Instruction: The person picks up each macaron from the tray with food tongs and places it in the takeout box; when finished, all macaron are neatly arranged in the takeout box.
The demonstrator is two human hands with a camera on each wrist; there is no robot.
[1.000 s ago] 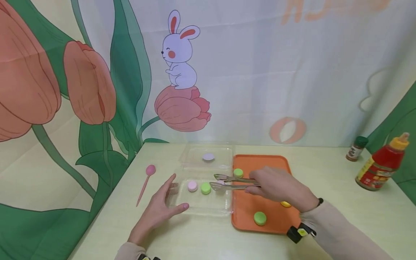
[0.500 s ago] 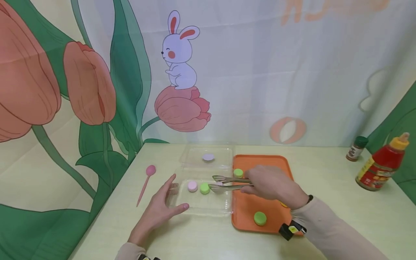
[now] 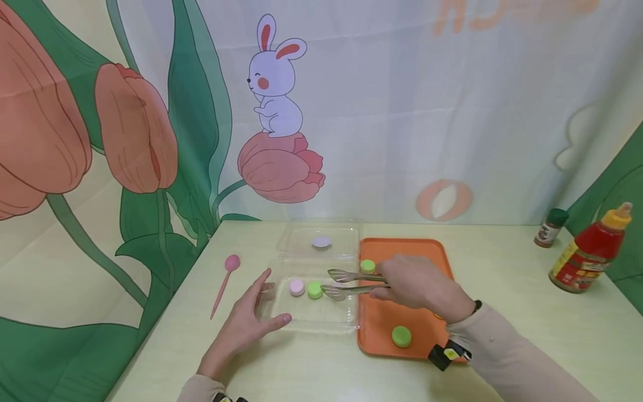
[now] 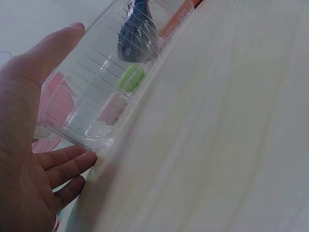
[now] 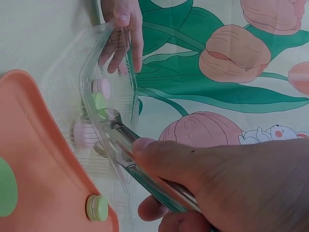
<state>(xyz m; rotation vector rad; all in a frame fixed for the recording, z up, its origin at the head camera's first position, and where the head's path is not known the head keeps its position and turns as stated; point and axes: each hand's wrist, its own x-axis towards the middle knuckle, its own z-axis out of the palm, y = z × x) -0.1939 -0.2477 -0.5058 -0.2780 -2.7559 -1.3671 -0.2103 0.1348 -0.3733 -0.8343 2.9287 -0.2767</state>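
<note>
My right hand (image 3: 414, 282) grips metal tongs (image 3: 351, 276), whose spread tips reach inside a clear plastic box (image 3: 316, 322). A pink macaron (image 5: 84, 134) lies at the tongs' tips, mostly covered in the head view; whether they touch it I cannot tell. To its left in the box sit a green macaron (image 3: 315, 290) and another pink macaron (image 3: 297, 287). At the box's left end is my left hand (image 3: 248, 315), thumb and fingers extended around the corner. In the left wrist view its thumb lies along the box's upper edge and its fingertips near the base.
An orange tray (image 3: 379, 343) beside the box carries green macarons (image 3: 401, 336) and a yellow piece (image 3: 438, 315) partly under my wrist. The raised lid (image 3: 296, 240) bears a pale oval. A pink spoon (image 3: 224, 282) lies left. A sauce bottle (image 3: 588, 257) and small jar (image 3: 551, 228) stand right.
My right hand and the tongs have shifted a little to the left. The green macaron in the box has slid slightly left. My left hand has stayed in place.
</note>
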